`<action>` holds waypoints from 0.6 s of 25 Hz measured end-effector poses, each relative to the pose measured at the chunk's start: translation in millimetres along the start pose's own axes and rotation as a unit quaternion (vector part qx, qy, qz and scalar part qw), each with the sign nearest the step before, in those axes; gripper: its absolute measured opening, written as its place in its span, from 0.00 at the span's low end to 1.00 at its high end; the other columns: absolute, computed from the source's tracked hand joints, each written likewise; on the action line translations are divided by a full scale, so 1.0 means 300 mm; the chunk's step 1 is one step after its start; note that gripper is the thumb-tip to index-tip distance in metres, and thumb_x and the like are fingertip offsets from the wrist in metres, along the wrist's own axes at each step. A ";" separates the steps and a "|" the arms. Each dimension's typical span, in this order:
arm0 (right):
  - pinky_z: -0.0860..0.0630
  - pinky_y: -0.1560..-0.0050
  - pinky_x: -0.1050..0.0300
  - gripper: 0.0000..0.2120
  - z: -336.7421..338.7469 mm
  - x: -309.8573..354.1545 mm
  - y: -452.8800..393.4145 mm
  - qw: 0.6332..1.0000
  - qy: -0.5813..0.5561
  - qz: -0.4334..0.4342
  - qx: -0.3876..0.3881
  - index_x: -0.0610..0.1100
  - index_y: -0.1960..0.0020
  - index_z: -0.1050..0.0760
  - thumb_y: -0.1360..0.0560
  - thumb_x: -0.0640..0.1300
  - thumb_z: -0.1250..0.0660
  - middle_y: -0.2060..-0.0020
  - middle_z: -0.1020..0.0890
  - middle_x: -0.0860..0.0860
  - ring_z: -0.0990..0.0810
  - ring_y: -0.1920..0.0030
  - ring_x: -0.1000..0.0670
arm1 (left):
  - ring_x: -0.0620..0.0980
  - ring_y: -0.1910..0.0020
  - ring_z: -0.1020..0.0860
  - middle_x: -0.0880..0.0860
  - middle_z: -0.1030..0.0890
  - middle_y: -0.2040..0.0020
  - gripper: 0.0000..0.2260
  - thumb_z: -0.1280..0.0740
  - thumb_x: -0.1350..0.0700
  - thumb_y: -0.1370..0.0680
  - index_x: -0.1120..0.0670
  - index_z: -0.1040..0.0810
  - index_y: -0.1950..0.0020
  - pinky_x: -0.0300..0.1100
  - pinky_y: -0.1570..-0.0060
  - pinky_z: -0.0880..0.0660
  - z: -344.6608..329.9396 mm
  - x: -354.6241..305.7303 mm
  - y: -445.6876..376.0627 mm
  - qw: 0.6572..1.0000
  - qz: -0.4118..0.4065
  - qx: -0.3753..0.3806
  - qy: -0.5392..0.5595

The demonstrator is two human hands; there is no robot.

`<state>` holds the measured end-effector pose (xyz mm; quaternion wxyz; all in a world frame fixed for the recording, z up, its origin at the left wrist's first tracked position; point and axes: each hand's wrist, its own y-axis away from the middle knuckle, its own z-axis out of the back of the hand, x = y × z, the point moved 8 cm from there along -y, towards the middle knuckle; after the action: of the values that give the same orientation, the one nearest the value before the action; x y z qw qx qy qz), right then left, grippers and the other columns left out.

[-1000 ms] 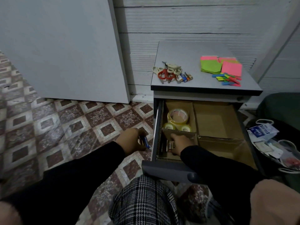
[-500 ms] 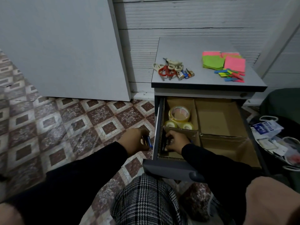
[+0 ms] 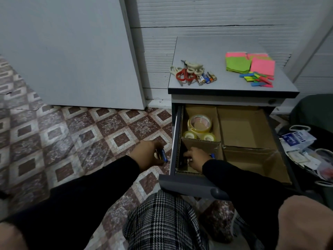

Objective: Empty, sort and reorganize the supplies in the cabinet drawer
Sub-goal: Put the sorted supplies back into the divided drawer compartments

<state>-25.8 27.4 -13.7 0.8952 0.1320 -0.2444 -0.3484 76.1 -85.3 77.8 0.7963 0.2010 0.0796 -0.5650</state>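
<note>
The grey cabinet's top drawer (image 3: 189, 184) is pulled out, lined with cardboard dividers. My right hand (image 3: 195, 156) reaches into the front-left compartment, fingers curled over small dark items I cannot make out. My left hand (image 3: 147, 155) hovers over the floor left of the drawer and grips batteries (image 3: 162, 155), one of them blue. Rolls of clear tape (image 3: 199, 126) sit in the back-left compartment. On the cabinet top (image 3: 216, 51) lie scissors (image 3: 185, 72), more batteries (image 3: 207, 78) and bright sticky notes (image 3: 250, 66).
A grey board (image 3: 72, 51) leans against the white wall at left. Patterned tile floor (image 3: 72, 138) stretches to the left. A bag of papers and packets (image 3: 306, 150) sits on the right beside the cabinet. The drawer's two right compartments hold nothing visible.
My right hand has slid a little to the left and deeper in the front-left compartment. My left hand keeps hold of the batteries in about the same place.
</note>
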 end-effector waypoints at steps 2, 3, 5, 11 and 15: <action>0.31 0.39 0.56 0.16 0.017 0.003 0.018 1.000 -0.024 -0.004 0.002 0.44 0.37 0.25 0.22 0.35 0.42 0.36 0.27 0.43 0.28 0.37 0.44 | 0.50 0.42 0.23 0.53 0.22 0.39 0.23 0.28 0.52 0.27 0.56 0.27 0.35 0.39 0.45 0.28 0.000 0.002 -0.002 1.000 0.001 0.000 0.001; 0.30 0.43 0.57 0.15 0.012 0.011 0.029 0.999 -0.043 -0.006 0.025 0.42 0.40 0.23 0.22 0.35 0.43 0.38 0.24 0.43 0.25 0.40 0.45 | 0.50 0.42 0.23 0.53 0.22 0.39 0.23 0.28 0.52 0.27 0.56 0.27 0.34 0.40 0.44 0.28 0.002 0.002 -0.003 1.000 -0.001 -0.002 0.000; 0.30 0.42 0.58 0.15 -0.013 0.030 0.042 0.994 -0.048 -0.017 0.094 0.39 0.38 0.25 0.21 0.36 0.45 0.36 0.25 0.43 0.26 0.38 0.45 | 0.50 0.41 0.24 0.53 0.22 0.39 0.23 0.28 0.52 0.27 0.56 0.27 0.34 0.41 0.43 0.27 0.008 0.000 -0.006 1.000 -0.003 -0.003 -0.003; 0.33 0.38 0.60 0.18 -0.039 0.037 0.035 0.989 -0.002 -0.023 0.148 0.41 0.30 0.32 0.19 0.38 0.46 0.31 0.30 0.45 0.29 0.37 0.47 | 0.50 0.41 0.24 0.53 0.22 0.39 0.24 0.28 0.52 0.27 0.55 0.27 0.34 0.42 0.42 0.27 0.011 -0.021 -0.004 1.000 -0.015 -0.014 -0.004; 0.34 0.36 0.59 0.19 -0.035 0.038 0.036 0.989 -0.009 -0.023 0.143 0.42 0.28 0.34 0.19 0.40 0.45 0.29 0.32 0.45 0.32 0.31 0.46 | 0.50 0.41 0.24 0.53 0.22 0.39 0.23 0.28 0.52 0.28 0.55 0.26 0.35 0.41 0.43 0.28 0.011 -0.024 0.003 1.000 -0.017 -0.017 -0.005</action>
<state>-7.1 28.1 -14.3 0.8565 0.2613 -0.2969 -0.3316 74.0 -80.0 83.5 0.7901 0.1830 0.0884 -0.5782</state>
